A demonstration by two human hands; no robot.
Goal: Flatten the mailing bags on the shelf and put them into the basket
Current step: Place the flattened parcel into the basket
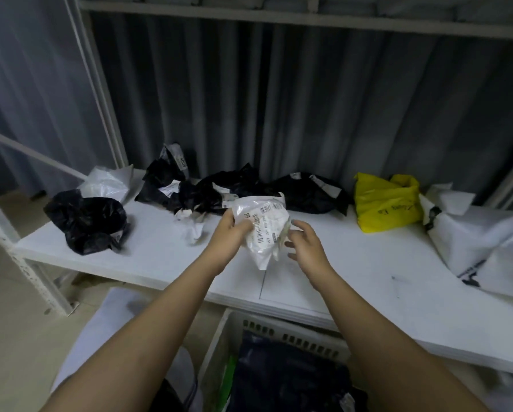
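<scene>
A crumpled white mailing bag (262,227) with barcode labels is held above the white shelf (160,257), near the middle of its front half. The left hand (230,233) grips the bag's left side, its fingers curled round the plastic. The right hand (307,248) is just beside the bag's right edge, fingers spread wide and loosely bent; whether the fingertips touch the bag cannot be told.

On the shelf behind the held bag lie further crumpled bags. A black bag (87,223) sits at the shelf's left front, with a white bag (106,184) behind it at the left rear corner. A cluster of black bags (190,188) with white labels lies toward the rear, left of the held bag, and another black bag (311,193) lies at the rear just right of it. A yellow bag (387,202) stands further right, and a large white bag (487,242) rests at the shelf's right end.

Below the shelf's front edge stands a pale slotted basket (219,346), which holds a dark bag (288,376). A pleated grey curtain (308,108) hangs behind the shelf.
</scene>
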